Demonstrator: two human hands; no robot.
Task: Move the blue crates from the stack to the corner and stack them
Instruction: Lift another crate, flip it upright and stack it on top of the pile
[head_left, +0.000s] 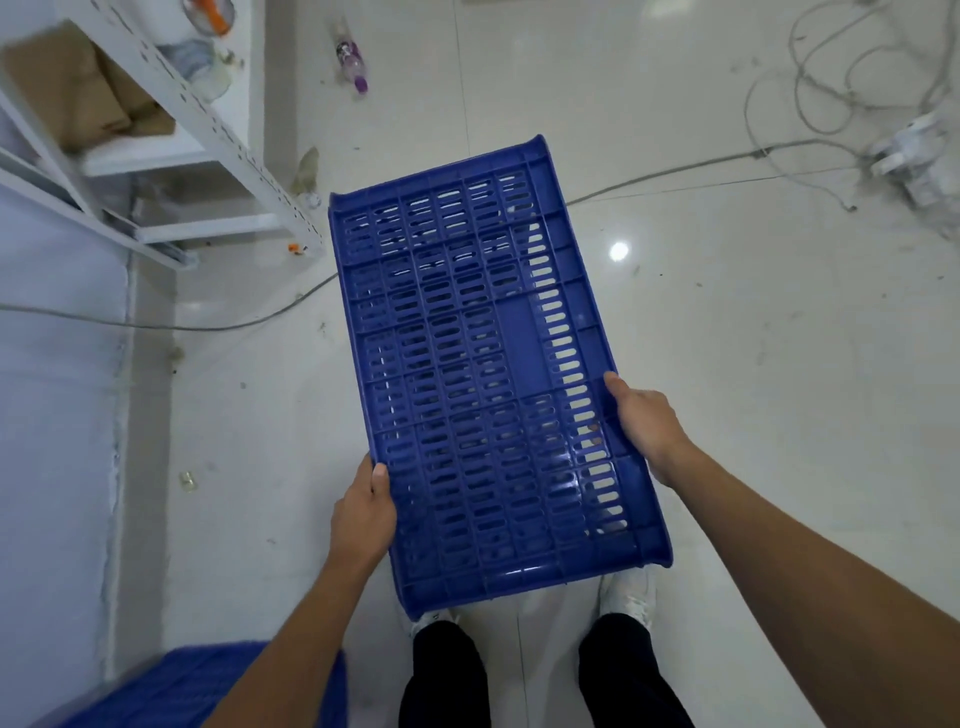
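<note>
Glossy white floor tiles (727, 364), scuffed and littered, fill the view. A blue crate (483, 374) is held clear of the floor in front of the person, long axis pointing away, its near end covering the toes of the white shoes (628, 597). The left hand (363, 514) grips the left long edge close to the near corner, thumb laid along the rim. The right hand (644, 421) grips the right long edge slightly further forward, thumb on the rim and fingers hidden behind the wall. The crate sits between the two hands and tilts, right side higher. It is a shallow rectangular plastic crate with a base of ribbed squares pierced by rows of short slots, and longer slots along the right wall. A second crate (171, 686), blurred and cut off, lies at the lower left, behind the left forearm. A white metal rack (218, 130) stands at the upper left, just beyond the crate's far left corner, with a brown bag (78, 88) on its shelf. A plastic bottle (350, 60) lies on the floor ahead. A cable (675, 174) runs across the floor under the crate, and loose cords (831, 78) tangle around a white power strip (914, 156) at the upper right.
</note>
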